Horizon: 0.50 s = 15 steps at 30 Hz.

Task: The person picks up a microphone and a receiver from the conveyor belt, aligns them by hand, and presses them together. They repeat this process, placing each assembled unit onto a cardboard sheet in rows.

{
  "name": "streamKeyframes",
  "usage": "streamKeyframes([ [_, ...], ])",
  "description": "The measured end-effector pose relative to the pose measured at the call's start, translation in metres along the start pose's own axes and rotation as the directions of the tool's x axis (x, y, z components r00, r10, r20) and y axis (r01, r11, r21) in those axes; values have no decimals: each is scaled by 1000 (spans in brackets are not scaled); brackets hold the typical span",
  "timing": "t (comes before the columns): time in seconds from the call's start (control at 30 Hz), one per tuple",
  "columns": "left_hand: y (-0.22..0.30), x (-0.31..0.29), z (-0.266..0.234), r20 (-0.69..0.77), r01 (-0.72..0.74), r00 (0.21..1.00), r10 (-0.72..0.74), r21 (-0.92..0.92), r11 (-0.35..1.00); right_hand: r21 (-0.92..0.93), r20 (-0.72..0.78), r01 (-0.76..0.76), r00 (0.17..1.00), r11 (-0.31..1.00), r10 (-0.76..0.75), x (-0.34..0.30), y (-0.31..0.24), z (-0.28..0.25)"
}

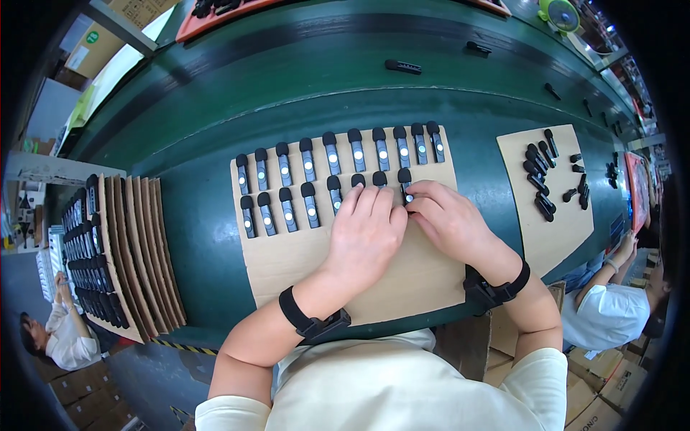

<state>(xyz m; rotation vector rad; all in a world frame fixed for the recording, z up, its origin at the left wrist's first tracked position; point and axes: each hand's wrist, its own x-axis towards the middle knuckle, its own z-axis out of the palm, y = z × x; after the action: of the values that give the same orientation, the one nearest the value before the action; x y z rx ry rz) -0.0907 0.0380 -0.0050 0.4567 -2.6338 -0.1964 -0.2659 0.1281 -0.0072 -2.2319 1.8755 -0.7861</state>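
A cardboard sheet [287,262] lies before me with two rows of small black clip-on microphones, each with a foam cap and most showing a round light spot. My right hand [449,215] pinches a microphone [405,177] at the right end of the nearer row, thumb and index finger around its lower body. My left hand [368,226] lies just left of it, fingers stretched out over the lower parts of neighbouring microphones in that row; the foam cap of one microphone [358,179] shows past the fingertips. Both wrists wear black straps.
At the right, another cardboard sheet [550,237] holds loose microphones. Upright cardboard sheets [147,258] stand at the left, microphones on the outermost. Beyond, a green conveyor belt [309,72] carries scattered microphones [404,66]. A red tray [215,21] stands farther off. People sit at both sides.
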Motion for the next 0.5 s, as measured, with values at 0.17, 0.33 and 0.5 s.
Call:
streamKeyframes([
  [0.17, -8, -5, -12, -59, 33, 998, -38, -88, 996, 32, 24, -27, 999, 999, 26, 18, -5, -20],
  [0.33, -19, -21, -42, -109, 117, 980, -167, -365, 924, 51, -4, -55, 998, 997, 55, 61, 16, -33],
  [0.5, -31, -37, -46, -153, 176, 944, -292, -514, 840, -33, 16, -124, 992, 992, 125, 120, 59, -28],
])
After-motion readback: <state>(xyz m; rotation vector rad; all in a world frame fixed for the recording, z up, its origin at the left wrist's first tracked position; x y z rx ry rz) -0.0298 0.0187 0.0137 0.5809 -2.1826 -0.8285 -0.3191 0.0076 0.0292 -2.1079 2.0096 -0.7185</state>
